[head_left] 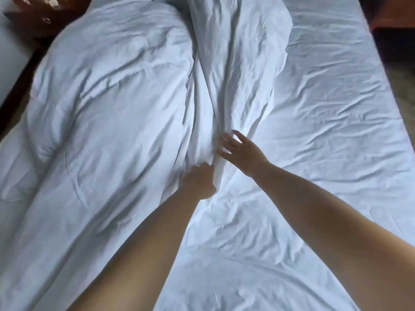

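Observation:
A white duvet (pixel 107 104) lies bunched over the left half of the bed, its loose cover folded in a long ridge down the middle. My left hand (pixel 198 180) grips a fold of the duvet's edge at the near end of that ridge, fingers curled into the cloth. Just beyond it, my right hand (pixel 239 148) reaches with fingers spread and straight, its fingertips touching the same ridge of fabric. Both bare forearms stretch out from the bottom of the view.
A wrinkled white fitted sheet (pixel 325 131) covers the mattress on the right and near side. Dark wooden furniture (pixel 38 16) stands at the far left corner, another dark piece (pixel 393 19) at the far right. Carpeted floor (pixel 404 95) runs beside the right edge.

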`<state>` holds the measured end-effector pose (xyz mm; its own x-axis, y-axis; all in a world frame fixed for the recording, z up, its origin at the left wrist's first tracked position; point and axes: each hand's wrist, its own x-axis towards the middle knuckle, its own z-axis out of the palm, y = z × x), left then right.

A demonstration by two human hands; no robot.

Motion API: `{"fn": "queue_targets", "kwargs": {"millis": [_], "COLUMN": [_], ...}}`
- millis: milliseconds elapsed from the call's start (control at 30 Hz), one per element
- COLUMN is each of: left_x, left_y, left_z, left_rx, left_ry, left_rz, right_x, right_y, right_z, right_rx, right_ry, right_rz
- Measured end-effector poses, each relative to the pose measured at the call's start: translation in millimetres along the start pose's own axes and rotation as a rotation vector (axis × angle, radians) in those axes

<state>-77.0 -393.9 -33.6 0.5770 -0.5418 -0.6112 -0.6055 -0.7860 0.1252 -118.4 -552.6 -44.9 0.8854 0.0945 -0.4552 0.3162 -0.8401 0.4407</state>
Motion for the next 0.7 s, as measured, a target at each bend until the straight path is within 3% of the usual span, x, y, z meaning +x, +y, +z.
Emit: {"fn": "queue_targets", "kwargs": {"millis": [67, 167, 233, 433, 567, 633, 700], "left_x": [8.7, 16.9, 20.6, 20.4, 5.2, -3.2, -15.3], "left_y": [-1.9, -1.8, 2.7, 16.1, 29.0, 36.7, 44.4], "left_z": [4.1, 6.2, 6.8, 14.2, 14.4, 10.3, 1.1], "left_rx": [-0.006, -0.002, -0.041, -0.130, -0.198, -0.179, -0.255], "left_ry": [-0.006, 0.022, 0.073, 0.217, 0.414, 0.537, 0.556], "left_rz": [-0.012, -0.037, -0.050, -0.124, -0.147, -0.095, -0.095], "right_x": [18.4, 40.1, 48.6, 35.8, -4.6, -28.5, -52.4], "right_y": [6.7, 24.8, 34.1, 26.4, 29.9, 34.6, 37.5], "right_z": [9.4, 16.2, 10.9, -4.3, -33.4, -46.8, -54.2], "right_rx": [-0.095, -0.213, -0.191, 0.224, 0.460, 0.542, 0.569], "right_ry": [-0.002, 0.189, 0.222, 0.323, 0.419, 0.347, 0.265], "right_rz": [-0.013, 0.051, 0.118, 0.207, 0.276, 0.320, 0.309]}}
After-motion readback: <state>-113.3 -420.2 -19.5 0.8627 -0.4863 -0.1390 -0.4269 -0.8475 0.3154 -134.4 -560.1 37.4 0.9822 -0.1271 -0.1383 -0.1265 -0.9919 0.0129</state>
